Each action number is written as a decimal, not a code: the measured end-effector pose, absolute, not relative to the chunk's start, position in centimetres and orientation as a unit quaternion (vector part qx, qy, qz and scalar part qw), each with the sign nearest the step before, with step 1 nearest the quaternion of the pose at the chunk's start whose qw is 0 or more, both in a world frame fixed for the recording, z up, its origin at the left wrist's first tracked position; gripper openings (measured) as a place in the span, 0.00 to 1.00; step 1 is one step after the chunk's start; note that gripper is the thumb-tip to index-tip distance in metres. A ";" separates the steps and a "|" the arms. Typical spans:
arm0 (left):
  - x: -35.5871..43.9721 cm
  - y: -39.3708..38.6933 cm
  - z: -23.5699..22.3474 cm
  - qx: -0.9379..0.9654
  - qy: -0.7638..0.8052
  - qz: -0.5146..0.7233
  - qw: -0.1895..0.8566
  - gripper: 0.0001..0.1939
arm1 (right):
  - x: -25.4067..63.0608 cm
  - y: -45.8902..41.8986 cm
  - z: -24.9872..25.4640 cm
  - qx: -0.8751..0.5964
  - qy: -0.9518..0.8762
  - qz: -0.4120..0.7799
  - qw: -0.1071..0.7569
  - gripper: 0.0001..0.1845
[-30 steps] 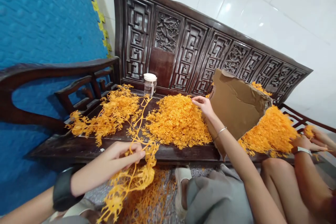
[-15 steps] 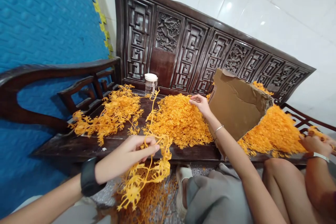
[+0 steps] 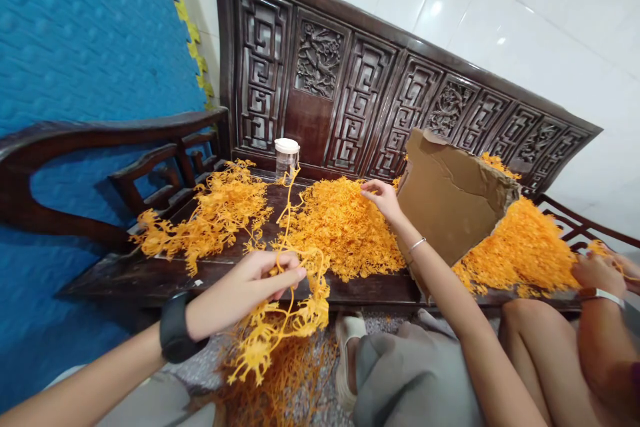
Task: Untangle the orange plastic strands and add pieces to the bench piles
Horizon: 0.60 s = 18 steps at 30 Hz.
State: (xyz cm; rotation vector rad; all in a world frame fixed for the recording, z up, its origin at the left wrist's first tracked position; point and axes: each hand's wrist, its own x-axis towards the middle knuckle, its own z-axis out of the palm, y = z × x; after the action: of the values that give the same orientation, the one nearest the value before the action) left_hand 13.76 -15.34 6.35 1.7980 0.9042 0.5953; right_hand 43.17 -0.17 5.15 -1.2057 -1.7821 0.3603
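Note:
My left hand (image 3: 273,277), with a black band at the wrist, is closed on a branching orange plastic stem (image 3: 287,227). The stem's bare upper end points up toward the bench back, while curly, flower-like tips (image 3: 255,350) hang below the hand. My right hand (image 3: 379,197), with a thin bracelet, is over a heap of small orange plastic pieces (image 3: 345,227). Its fingers are loosely stretched out at the heap's upper edge, and nothing can be made out in them. Left of the heap lies a bunch of unstripped orange stems (image 3: 215,217).
A dark carved wooden bench (image 3: 320,127) bears the heaps. A lidded clear cup (image 3: 287,159) stands at its back. A cardboard piece (image 3: 450,197) leans before another orange heap (image 3: 530,247), where a co-worker's hands (image 3: 600,273) are busy. Bare orange stems (image 3: 285,387) lie on the floor.
My left hand and the stem have shifted slightly up and to the right. My right hand stays nearly in place over the heap.

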 end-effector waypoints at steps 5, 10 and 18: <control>13.7 -15.3 6.3 0.747 0.375 0.241 0.493 0.16 | 43.2 -0.5 5.1 -0.485 -0.742 0.126 0.446 0.07; 13.7 -15.1 6.6 0.751 0.380 0.239 0.484 0.16 | 43.1 -0.8 5.0 -0.489 -0.758 0.093 0.422 0.08; 13.3 -14.9 6.4 0.745 0.390 0.243 0.483 0.16 | 43.2 -1.4 5.1 -0.483 -0.763 0.027 0.429 0.05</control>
State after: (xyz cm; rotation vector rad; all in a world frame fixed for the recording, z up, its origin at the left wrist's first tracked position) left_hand 13.31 -14.87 6.41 1.8166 0.9503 0.5927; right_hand 43.19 -1.40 5.15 -1.2067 -1.9041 0.0686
